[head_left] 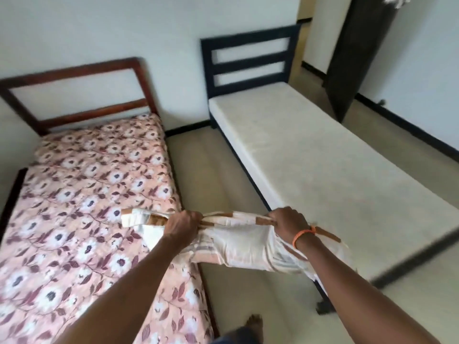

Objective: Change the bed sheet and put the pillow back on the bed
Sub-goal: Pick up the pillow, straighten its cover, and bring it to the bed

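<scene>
Between floral bed [82,194] and bare mattress [335,170], left hand [182,225], right hand [289,223] gripping bunched sheet [238,242]

Pale walls [99,28], beige floor [213,175], dark open door [352,58], black skirting [409,120]

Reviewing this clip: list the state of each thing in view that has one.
Folded sheet: bunched, held in the air between the beds.
Left hand: grips the sheet.
Right hand: grips the sheet.
Floral mattress: bare, no pillow.
White mattress: bare, no pillow.
Dark door: open.
</scene>
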Tool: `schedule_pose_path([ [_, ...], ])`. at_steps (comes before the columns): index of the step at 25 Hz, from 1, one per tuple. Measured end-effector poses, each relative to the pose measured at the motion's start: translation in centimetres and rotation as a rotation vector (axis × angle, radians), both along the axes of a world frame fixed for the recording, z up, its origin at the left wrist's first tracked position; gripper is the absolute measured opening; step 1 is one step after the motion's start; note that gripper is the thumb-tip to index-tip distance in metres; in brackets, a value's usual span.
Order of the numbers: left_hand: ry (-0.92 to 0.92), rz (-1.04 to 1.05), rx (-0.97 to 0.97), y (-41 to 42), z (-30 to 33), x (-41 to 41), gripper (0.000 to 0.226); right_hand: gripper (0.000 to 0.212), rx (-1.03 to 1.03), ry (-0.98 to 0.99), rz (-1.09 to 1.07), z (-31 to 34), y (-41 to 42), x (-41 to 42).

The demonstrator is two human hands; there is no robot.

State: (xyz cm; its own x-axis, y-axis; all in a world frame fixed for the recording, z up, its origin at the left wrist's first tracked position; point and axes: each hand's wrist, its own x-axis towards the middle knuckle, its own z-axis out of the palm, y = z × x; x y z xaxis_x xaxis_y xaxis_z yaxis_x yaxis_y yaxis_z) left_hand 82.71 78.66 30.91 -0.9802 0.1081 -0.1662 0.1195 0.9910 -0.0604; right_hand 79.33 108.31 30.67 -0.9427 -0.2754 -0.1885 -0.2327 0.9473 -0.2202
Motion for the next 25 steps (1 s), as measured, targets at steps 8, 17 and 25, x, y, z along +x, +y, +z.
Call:
schedule_pose_path([
  [8,-0.031,0.213,0.154,-8.6,-0.8,-12.3,0.026,0.018,0.026,-0.062,0.347,0.6,-8.8,-20.0],
  [17,0.015,0.572,0.067,-17.7,0.2,-26.9,0.027,0.03,-0.04,-0.129,0.604,2.6,-23.2,-42.7],
  [25,0.136,0.749,0.071,-30.2,-1.2,-39.7,0.024,0.027,-0.035,-0.085,0.743,2.1,-37.9,-58.1],
])
